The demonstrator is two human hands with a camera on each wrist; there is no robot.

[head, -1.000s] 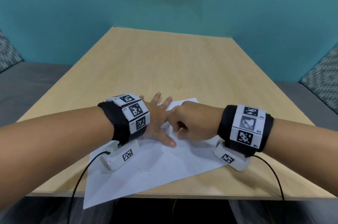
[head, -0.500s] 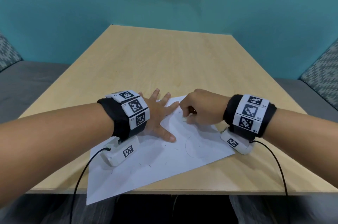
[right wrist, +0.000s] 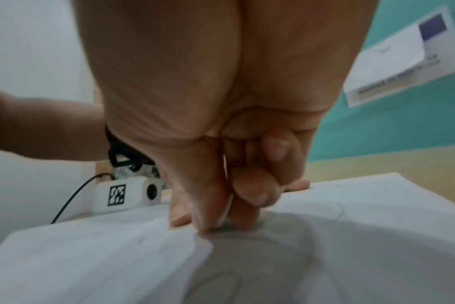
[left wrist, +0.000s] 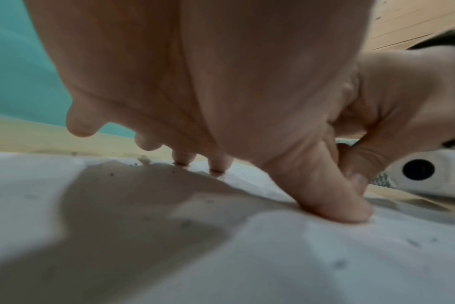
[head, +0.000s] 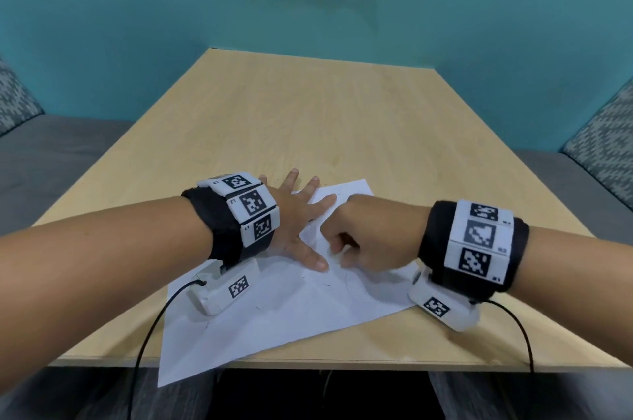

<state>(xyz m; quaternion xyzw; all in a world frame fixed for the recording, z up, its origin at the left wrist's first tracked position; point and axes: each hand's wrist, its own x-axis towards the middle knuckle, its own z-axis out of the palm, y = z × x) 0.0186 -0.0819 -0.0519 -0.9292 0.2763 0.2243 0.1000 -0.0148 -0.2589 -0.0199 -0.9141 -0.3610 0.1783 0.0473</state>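
Wooden table [head: 308,104], white sheet [head: 274,317] at its near edge — left hand [head: 294,224] spread flat, pinning it; right hand [head: 370,238] pinches a small white eraser [right wrist: 228,207] against the sheet, mid-rub I'd say; next calls for short, light strokes.

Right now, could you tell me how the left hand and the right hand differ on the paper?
The left hand is spread open, pressing the paper; the right hand is curled, fingertips down. The left holds nothing; the right pinches a small white piece. Both touch the sheet.

Open tabletop [head: 325,118] stretches from the paper [head: 274,317] to the wall [head: 171,8].
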